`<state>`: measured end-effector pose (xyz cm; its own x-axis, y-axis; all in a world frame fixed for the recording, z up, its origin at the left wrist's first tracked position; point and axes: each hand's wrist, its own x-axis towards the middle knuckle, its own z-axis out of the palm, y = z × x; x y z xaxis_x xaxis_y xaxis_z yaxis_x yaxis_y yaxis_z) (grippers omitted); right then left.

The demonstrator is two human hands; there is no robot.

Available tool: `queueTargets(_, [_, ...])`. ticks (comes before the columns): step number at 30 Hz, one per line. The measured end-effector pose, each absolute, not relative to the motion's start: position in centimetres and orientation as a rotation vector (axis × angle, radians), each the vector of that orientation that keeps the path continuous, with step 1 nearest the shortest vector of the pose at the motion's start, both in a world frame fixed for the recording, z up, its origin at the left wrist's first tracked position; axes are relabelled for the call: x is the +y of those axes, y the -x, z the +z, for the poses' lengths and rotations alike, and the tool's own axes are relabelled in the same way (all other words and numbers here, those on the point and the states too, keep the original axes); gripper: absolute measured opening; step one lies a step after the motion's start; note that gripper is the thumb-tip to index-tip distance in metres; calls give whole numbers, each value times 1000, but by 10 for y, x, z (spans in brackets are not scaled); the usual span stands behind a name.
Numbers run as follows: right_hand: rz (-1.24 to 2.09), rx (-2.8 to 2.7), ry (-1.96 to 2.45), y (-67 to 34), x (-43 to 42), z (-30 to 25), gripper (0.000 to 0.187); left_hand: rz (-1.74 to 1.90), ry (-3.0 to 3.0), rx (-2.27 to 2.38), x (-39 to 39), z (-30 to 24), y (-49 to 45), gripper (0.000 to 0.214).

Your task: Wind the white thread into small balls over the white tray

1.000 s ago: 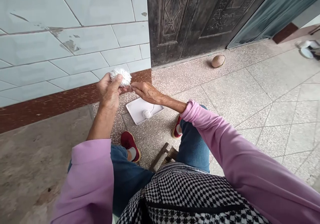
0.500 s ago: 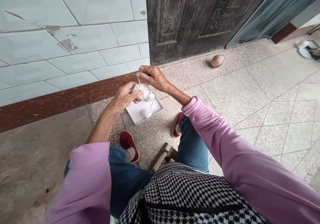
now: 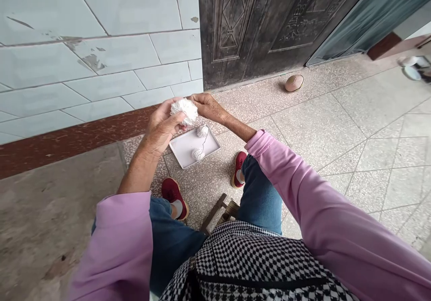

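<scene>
My left hand [image 3: 161, 124] is closed around a white spiky ball of thread [image 3: 183, 110], held in front of me above the floor. My right hand [image 3: 208, 106] pinches the ball's right side with its fingertips. Below the hands a white tray [image 3: 185, 146] lies on the floor with two small balls of white thread, one [image 3: 202, 131] near its far edge and one [image 3: 198, 153] near its front, joined by a thin strand.
I sit on a low wooden stool [image 3: 220, 209], red shoes [image 3: 173, 193] on speckled floor tiles. A tiled wall with a red-brown skirting stands left, a dark carved door [image 3: 269, 18] ahead. A small round object [image 3: 294, 83] lies by the door.
Both hands dropped toward the tray, then rose again with the spiky ball. A second small ball now lies on the tray's far part. The right hand has shifted from above the ball to its right side.
</scene>
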<state>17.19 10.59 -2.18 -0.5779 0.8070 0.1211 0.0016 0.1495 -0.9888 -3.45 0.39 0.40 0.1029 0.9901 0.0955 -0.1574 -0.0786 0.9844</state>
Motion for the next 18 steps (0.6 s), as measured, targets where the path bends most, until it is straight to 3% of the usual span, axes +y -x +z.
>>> queueTargets(6, [1443,-1826,803,-173,92,-12,50,1312,-1143,1109,5,12,42,56])
queueTargets(18, [1202,-2239,826,-168,56,14,37,1470,-1009,1263,12,-2,56,65])
